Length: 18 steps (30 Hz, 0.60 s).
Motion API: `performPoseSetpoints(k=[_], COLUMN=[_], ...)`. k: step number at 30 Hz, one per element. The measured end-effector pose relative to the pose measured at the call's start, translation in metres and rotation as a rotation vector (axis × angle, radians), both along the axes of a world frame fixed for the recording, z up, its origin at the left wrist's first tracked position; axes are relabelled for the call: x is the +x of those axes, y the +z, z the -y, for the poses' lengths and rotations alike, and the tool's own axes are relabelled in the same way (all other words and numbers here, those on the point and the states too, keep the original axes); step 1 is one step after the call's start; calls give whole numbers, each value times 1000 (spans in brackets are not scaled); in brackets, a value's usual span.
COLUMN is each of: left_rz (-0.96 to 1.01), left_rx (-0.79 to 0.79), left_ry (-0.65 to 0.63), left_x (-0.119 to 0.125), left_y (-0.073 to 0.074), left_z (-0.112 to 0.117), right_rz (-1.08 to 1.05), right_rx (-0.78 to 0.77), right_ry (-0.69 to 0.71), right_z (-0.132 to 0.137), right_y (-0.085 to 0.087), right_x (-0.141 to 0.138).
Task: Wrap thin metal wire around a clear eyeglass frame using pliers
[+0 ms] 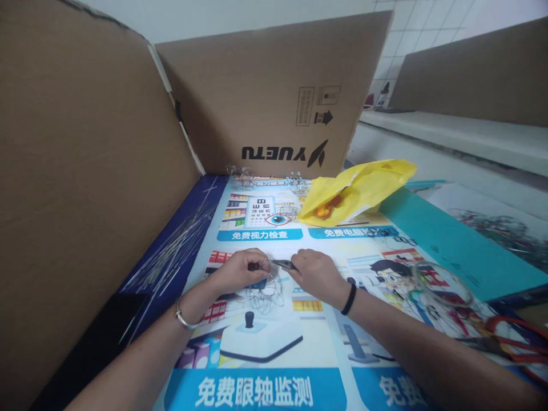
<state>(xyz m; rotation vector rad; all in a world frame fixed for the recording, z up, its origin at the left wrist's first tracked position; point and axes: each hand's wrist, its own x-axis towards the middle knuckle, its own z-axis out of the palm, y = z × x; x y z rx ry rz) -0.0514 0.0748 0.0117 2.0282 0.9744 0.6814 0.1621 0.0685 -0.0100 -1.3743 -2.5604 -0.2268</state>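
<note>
My right hand (319, 277) is closed around a pair of pliers (281, 263), whose narrow jaws point left. The jaw tips meet the fingertips of my left hand (245, 269), which is closed in a pinch on thin wire. Below the hands, a loose tangle of fine wire (265, 298) spreads over the printed sheet (261, 342). The exact spot where jaws and wire meet is too small to make out.
Straight thin wires (175, 242) lie at left beside cardboard walls (265, 97). Small wire pieces (242, 176) sit at the back. A yellow bag (359, 191) holds something orange. At right are coiled wires (440, 285) and a red-handled tool (514, 339).
</note>
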Motion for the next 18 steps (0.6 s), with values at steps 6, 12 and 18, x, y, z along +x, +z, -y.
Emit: performPoseSetpoints(k=[6,12,18], left_rz=[14,33,41], left_rx=[-8,0,-11], left_ry=[-7,-2,37], left_x=[0,0,0], left_y=[2,-1,-6], left_z=[0,0,-1], right_rz=[-10,-7,-9], right_rx=[2,-6,22], right_ry=[9,16,28], right_z=[0,0,1], right_y=[1,1,1], right_x=[0,1,0])
